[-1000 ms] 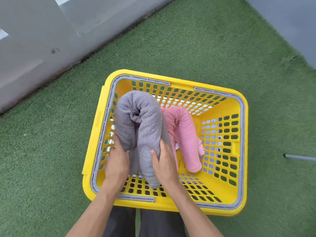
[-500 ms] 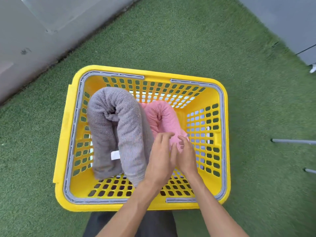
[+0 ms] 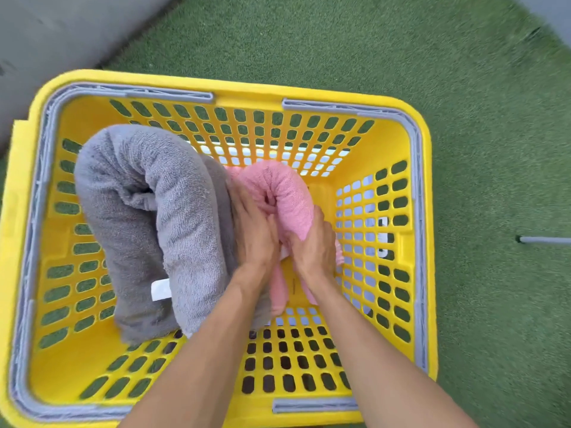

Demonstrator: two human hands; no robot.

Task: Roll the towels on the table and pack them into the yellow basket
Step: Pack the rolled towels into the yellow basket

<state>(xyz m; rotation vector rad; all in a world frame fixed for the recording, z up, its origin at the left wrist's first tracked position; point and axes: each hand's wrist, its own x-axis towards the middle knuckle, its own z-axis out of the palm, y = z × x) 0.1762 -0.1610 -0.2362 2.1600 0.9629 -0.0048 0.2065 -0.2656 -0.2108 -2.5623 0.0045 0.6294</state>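
- The yellow basket (image 3: 324, 94) stands on green turf (image 3: 370, 41), seen from above, with grey handles folded along its rim.
- A rolled grey towel (image 3: 173, 217) is bent into an arch in the left half of the basket, both ends down on the floor, a white tag showing near its lower end.
- A rolled pink towel (image 3: 290, 196), bent the same way, stands just beside the grey one — the two touch.
- The left hand (image 3: 253, 230) lies between the two towels, fingers nearly straight, pressing the pink roll's left leg.
- The right hand (image 3: 315, 242) has its fingers curled round the right leg of the pink roll — gripping it.
- A thin grey rod (image 3: 543, 240) lies on the turf, right.
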